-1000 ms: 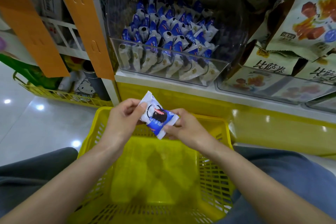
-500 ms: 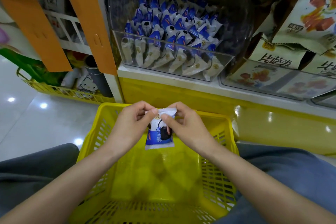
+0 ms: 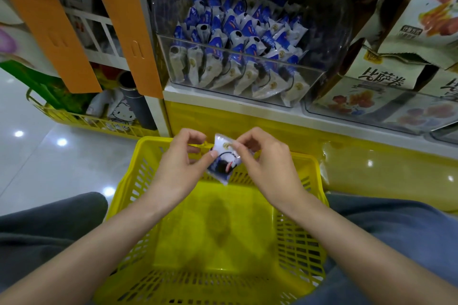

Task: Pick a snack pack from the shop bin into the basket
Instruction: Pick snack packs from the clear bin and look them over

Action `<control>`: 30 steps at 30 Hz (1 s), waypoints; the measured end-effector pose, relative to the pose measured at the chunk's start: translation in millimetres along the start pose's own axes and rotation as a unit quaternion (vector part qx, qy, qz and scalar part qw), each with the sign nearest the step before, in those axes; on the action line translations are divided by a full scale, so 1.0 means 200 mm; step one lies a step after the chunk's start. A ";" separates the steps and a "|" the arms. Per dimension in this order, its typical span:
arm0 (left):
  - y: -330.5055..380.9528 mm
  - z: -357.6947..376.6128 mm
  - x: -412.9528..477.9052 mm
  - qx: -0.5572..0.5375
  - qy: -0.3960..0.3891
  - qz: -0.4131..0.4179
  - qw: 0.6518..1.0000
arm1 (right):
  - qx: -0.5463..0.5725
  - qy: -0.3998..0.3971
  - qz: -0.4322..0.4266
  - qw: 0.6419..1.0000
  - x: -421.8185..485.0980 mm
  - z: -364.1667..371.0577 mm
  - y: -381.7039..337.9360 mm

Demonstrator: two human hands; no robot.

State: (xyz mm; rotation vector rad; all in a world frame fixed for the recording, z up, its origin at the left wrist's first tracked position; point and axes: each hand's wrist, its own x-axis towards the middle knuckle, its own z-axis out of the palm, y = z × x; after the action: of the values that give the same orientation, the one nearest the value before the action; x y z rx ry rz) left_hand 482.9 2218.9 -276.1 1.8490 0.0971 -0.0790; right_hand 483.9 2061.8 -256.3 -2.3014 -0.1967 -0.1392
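Now the left hand (image 3: 178, 166) and right hand (image 3: 265, 158) both pinch the snack pack (image 3: 224, 161) over the basket's (image 3: 297, 235) far end, so the placing step probably needs only lowering and release.

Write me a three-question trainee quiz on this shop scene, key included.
1. True or false: the snack pack already lies on the floor of the yellow basket.
2. Which hand pinches the pack's top edge? A. the right hand B. the left hand C. neither
3. Fill in: more packs of the same kind sit in the clear ___ on the shelf.
Key: 1 false, it is held above the basket's far rim; 2 A; 3 bin.
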 end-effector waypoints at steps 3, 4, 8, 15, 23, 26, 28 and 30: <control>0.00 -0.02 0.00 0.032 0.007 0.010 0.999 | 0.054 0.039 0.011 0.998 0.01 -0.01 0.00; 0.01 -0.02 0.01 -0.005 -0.011 -0.021 1.000 | 0.058 0.042 -0.006 0.997 0.00 -0.02 0.00; 0.06 -0.01 0.02 -0.235 -0.088 -0.197 0.948 | -0.023 -0.013 -0.138 0.990 -0.05 -0.02 -0.02; 0.05 -0.02 -0.01 -0.251 -0.071 -0.128 0.957 | -0.034 -0.068 -0.099 0.992 -0.07 0.00 -0.03; 0.04 0.01 -0.04 -0.139 -0.096 -0.112 0.979 | 0.344 -0.144 0.251 0.893 -0.02 0.00 -0.05; -0.01 0.00 -0.05 0.028 -0.017 0.005 0.999 | 0.401 -0.124 0.276 0.864 -0.03 0.02 -0.04; -0.01 -0.01 -0.07 0.084 -0.008 0.067 0.994 | 0.438 -0.118 0.285 0.844 -0.04 0.03 -0.04; -0.01 0.00 -0.07 0.121 -0.027 0.106 0.987 | 0.459 -0.133 0.276 0.834 -0.05 0.03 -0.04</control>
State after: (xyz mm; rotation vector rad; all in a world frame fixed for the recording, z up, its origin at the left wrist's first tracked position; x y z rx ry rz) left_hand 468.3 2219.9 -276.0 2.0864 -0.1532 0.0083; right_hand 473.8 2071.4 -256.4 -1.3155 0.2341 0.4823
